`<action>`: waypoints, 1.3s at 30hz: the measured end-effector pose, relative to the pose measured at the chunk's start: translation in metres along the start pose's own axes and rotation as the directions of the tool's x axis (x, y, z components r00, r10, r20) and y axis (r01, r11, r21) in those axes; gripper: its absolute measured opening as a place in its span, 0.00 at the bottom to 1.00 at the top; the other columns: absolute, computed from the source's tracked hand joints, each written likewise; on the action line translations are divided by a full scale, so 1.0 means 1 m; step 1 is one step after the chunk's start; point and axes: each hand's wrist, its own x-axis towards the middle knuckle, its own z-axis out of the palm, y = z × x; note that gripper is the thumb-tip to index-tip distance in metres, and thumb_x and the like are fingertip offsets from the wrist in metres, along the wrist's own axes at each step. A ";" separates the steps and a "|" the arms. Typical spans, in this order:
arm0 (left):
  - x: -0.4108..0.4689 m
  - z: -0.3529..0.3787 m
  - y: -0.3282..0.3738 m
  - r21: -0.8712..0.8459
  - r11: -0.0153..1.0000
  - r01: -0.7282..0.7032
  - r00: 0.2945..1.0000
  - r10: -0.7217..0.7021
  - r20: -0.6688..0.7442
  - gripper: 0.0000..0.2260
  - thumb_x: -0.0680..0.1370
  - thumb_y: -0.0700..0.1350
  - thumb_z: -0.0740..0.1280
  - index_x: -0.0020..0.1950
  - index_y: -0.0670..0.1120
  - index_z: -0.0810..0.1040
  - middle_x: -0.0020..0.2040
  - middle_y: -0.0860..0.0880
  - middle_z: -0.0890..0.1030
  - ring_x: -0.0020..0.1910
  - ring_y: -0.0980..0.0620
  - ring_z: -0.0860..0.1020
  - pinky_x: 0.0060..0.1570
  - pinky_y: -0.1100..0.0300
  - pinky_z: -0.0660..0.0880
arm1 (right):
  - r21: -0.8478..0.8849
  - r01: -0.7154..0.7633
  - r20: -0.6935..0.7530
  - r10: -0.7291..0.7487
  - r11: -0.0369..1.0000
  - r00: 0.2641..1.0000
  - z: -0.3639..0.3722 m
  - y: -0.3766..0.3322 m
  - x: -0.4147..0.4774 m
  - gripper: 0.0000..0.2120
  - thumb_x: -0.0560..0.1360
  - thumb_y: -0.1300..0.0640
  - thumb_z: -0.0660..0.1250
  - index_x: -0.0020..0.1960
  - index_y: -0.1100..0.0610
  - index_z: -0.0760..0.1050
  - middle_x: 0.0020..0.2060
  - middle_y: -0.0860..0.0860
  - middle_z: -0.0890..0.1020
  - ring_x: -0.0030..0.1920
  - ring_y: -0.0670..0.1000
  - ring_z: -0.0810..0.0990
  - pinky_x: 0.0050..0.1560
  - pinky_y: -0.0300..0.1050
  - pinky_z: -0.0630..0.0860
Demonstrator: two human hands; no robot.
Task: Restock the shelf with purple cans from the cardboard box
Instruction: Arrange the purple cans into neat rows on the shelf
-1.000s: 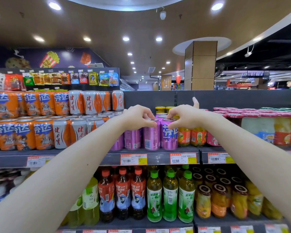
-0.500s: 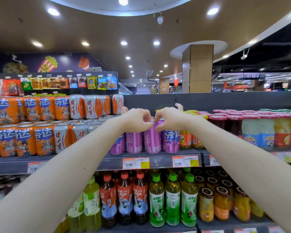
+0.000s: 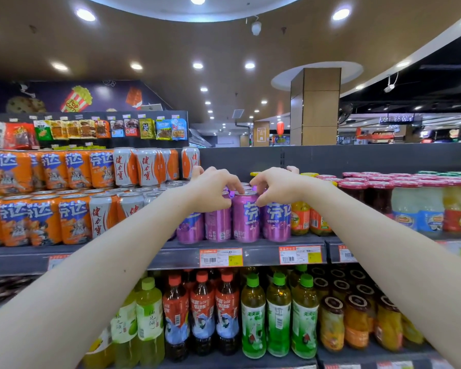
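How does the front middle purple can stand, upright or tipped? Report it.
Upright. The purple can rests flat on its base on the shelf, sides vertical, lid level, lined up with neighbouring cans.

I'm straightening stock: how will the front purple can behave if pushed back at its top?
Its shiny metal looks stiff and smooth, so the purple can should probably slide on the shelf. Tall and narrow, it might tip when pushed at the rim, where the left hand touches. The cans packed beside it would likely steady it.
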 end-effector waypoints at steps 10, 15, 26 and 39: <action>-0.003 0.008 0.007 -0.078 0.996 0.049 0.993 -0.057 -0.102 0.09 0.78 0.62 0.71 0.54 0.59 0.82 0.52 0.60 0.84 0.56 0.56 0.78 0.63 0.49 0.59 | -0.027 0.038 -0.073 -0.040 0.999 0.997 0.005 -0.002 0.000 0.14 0.68 0.38 0.76 0.50 0.42 0.80 0.41 0.37 0.81 0.49 0.44 0.76 0.54 0.49 0.58; -0.007 0.010 0.002 -0.051 0.997 0.065 0.992 -0.070 -0.103 0.04 0.82 0.53 0.68 0.55 0.61 0.79 0.55 0.60 0.84 0.60 0.54 0.78 0.61 0.50 0.58 | 0.004 0.015 -0.085 -0.014 1.000 0.996 0.006 -0.004 0.000 0.16 0.66 0.34 0.76 0.44 0.42 0.78 0.42 0.38 0.81 0.49 0.43 0.76 0.54 0.51 0.59; -0.014 -0.005 -0.019 -0.076 0.974 0.213 0.966 -0.221 -0.135 0.21 0.76 0.70 0.65 0.63 0.60 0.76 0.53 0.58 0.81 0.54 0.53 0.77 0.57 0.49 0.59 | 0.004 0.020 -0.093 -0.020 1.000 0.995 -0.002 -0.023 -0.004 0.18 0.69 0.38 0.73 0.56 0.42 0.76 0.53 0.39 0.81 0.55 0.47 0.76 0.57 0.50 0.56; -0.031 -0.029 -0.039 -0.064 0.988 0.142 0.989 -0.139 0.045 0.06 0.80 0.57 0.70 0.55 0.63 0.85 0.50 0.62 0.85 0.58 0.55 0.77 0.62 0.48 0.60 | -0.055 0.049 -0.022 -0.050 0.997 0.998 0.017 -0.075 0.022 0.08 0.72 0.47 0.72 0.51 0.46 0.78 0.48 0.45 0.82 0.52 0.53 0.78 0.53 0.53 0.61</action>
